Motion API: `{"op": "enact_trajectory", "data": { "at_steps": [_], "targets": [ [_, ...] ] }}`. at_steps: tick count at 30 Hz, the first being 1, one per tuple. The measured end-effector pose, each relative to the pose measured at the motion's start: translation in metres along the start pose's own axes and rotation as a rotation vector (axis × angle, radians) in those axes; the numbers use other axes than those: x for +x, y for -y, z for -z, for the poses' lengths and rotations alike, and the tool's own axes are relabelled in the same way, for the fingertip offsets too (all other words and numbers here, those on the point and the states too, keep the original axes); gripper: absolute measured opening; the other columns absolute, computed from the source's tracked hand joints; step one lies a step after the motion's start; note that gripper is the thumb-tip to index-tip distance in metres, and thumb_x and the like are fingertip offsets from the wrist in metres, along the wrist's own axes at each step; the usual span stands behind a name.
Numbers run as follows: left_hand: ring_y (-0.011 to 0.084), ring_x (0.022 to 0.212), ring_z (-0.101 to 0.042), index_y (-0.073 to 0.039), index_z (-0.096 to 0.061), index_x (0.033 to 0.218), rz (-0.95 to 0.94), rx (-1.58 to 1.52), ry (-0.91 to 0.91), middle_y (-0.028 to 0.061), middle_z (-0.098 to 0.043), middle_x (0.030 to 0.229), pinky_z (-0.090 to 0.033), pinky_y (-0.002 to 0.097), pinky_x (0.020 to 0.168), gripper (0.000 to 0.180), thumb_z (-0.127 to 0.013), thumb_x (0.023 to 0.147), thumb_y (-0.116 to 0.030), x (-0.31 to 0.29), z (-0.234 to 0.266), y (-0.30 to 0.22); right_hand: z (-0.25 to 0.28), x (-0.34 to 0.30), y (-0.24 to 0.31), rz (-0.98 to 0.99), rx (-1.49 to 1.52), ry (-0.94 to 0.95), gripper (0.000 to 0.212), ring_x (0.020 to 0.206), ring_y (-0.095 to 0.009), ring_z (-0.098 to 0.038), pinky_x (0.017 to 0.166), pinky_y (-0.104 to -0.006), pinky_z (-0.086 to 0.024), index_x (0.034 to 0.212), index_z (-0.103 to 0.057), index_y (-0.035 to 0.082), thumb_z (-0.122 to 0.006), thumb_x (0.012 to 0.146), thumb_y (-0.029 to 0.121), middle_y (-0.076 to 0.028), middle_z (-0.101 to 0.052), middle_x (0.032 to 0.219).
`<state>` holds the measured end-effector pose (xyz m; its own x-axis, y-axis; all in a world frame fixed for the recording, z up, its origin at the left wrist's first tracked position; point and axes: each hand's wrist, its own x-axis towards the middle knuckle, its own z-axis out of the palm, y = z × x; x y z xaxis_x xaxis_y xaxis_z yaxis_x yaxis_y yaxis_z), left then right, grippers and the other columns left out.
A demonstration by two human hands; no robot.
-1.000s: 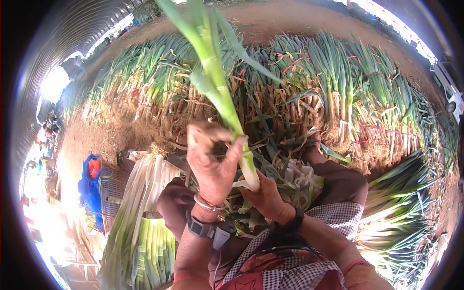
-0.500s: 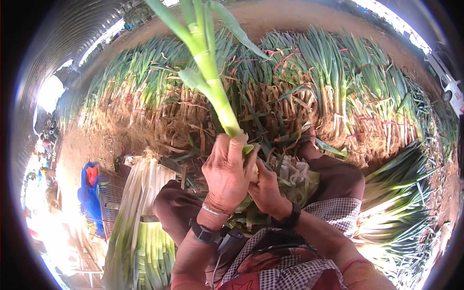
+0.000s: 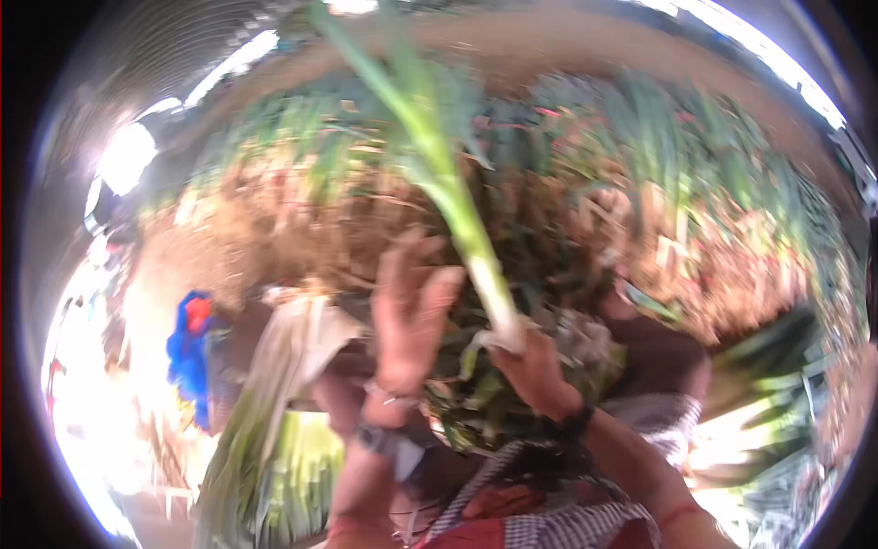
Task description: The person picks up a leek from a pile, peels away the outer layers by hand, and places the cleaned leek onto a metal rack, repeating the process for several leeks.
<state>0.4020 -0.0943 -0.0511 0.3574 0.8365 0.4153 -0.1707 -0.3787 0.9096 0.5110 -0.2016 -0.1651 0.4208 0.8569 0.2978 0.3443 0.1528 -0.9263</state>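
A long, thick green onion (image 3: 462, 215) slants up and to the left from my right hand (image 3: 540, 375), with its leaves reaching the top of the view. The right fingers are closed around its white lower end, where a peeled strip hangs beside it. My left hand (image 3: 412, 316) is raised just left of the stalk, apart from it, its blurred fingers spread and holding nothing. Beneath both hands lies a heap of stripped leaves (image 3: 476, 403) between my knees.
Upright bundles of green onions (image 3: 320, 183) form a row across the far side. Cleaned stalks (image 3: 283, 476) are stacked at my left, near a blue bag (image 3: 189, 366). More loose green onions (image 3: 759, 403) lie at my right. Motion blurs the whole view.
My left hand has let go of the green onion and opened away to its left. The onion has shifted right and now stays in my right hand, its white end showing.
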Motion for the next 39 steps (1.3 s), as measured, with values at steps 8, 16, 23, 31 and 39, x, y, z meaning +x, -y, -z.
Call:
{"op": "enact_trajectory", "data": {
  "at_steps": [8, 16, 23, 31, 39],
  "targets": [
    [0.0074, 0.085, -0.059, -0.005, -0.061, 0.102, 0.079, -0.629, 0.108, -0.0009, -0.062, 0.094, -0.050, 0.0229, 0.078, 0.020, -0.070, 0.085, 0.000, -0.005, -0.012, 0.042, 0.004, -0.012, 0.018, -0.345, 0.346, 0.088, 0.013, 0.054, -0.005, -0.052, 0.047, -0.0225, -0.040, 0.098, -0.063, 0.000, -0.064, 0.085, 0.003, 0.001, -0.060, 0.069],
    [0.0170, 0.086, -0.059, -0.006, -0.058, 0.091, -0.354, -0.021, 0.150, 0.0051, -0.059, 0.095, -0.048, 0.0287, 0.079, 0.013, -0.069, 0.086, -0.002, -0.005, 0.020, 0.029, 0.000, 0.000, 0.036, -0.259, 0.268, 0.100, 0.021, 0.059, -0.003, -0.053, 0.050, -0.0207, -0.040, 0.101, -0.061, 0.001, -0.064, 0.081, 0.000, 0.001, -0.060, 0.073],
    [0.0223, 0.091, -0.061, -0.003, -0.058, 0.093, -0.064, -0.079, 0.806, 0.0087, -0.060, 0.091, -0.049, 0.0329, 0.081, 0.010, -0.066, 0.088, -0.005, -0.044, 0.031, 0.005, 0.003, 0.006, 0.021, 0.079, 0.175, 0.085, 0.027, 0.071, -0.011, -0.060, 0.066, -0.0279, -0.050, 0.101, -0.062, 0.001, -0.070, 0.075, 0.002, -0.001, -0.063, 0.080],
    [0.0267, 0.104, -0.062, -0.003, -0.039, 0.139, 0.148, -0.660, 0.140, 0.0172, -0.060, 0.120, -0.051, 0.0439, 0.089, 0.069, -0.036, 0.098, -0.058, 0.051, 0.056, 0.033, -0.041, 0.012, 0.012, 0.231, -0.256, 0.110, 0.017, 0.073, -0.035, -0.066, 0.061, -0.0400, -0.050, 0.096, -0.062, -0.002, -0.066, 0.081, 0.004, -0.020, -0.065, 0.081],
    [0.0063, 0.057, -0.037, -0.007, -0.037, 0.142, 0.261, -0.983, 0.208, -0.0018, -0.043, 0.075, -0.032, 0.0206, 0.048, 0.066, -0.049, 0.096, -0.052, 0.075, 0.064, 0.082, -0.019, 0.069, 0.031, -0.014, -0.001, 0.332, 0.037, 0.082, -0.033, -0.060, 0.070, -0.0395, -0.047, 0.108, -0.053, 0.001, -0.074, 0.078, 0.005, -0.014, -0.056, 0.102]
  ]
}}
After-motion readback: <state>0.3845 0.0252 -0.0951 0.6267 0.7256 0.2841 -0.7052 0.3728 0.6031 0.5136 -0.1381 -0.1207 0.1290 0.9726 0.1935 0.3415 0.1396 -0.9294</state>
